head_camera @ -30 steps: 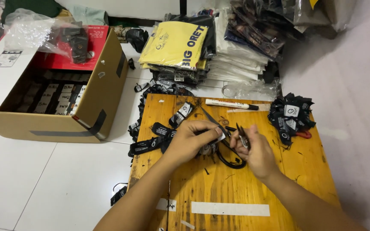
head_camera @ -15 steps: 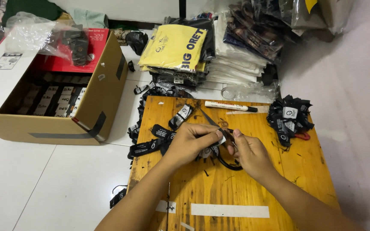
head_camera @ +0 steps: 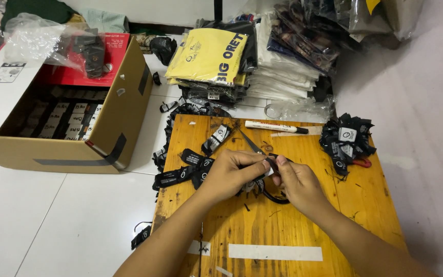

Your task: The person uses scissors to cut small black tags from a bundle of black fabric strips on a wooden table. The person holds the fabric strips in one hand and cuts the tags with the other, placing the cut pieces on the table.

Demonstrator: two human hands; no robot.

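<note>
My left hand (head_camera: 232,174) and my right hand (head_camera: 297,183) meet over the middle of a low wooden table (head_camera: 303,225). Both pinch a small black fabric label (head_camera: 272,163) between the fingertips. Under my hands lie black-handled scissors (head_camera: 255,149), their blades pointing toward the far left, handles mostly hidden. Loose black labels (head_camera: 185,166) with white round marks lie at the left of my left hand.
A heap of black labels (head_camera: 347,141) sits at the table's right edge, a white marker (head_camera: 275,126) at the far edge. An open cardboard box (head_camera: 67,123) stands left on the white floor. Stacks of bagged folded clothes (head_camera: 216,61) lie beyond the table.
My right hand has moved left and closed in on my left hand, and the two now pinch the label together. The view has shifted slightly.
</note>
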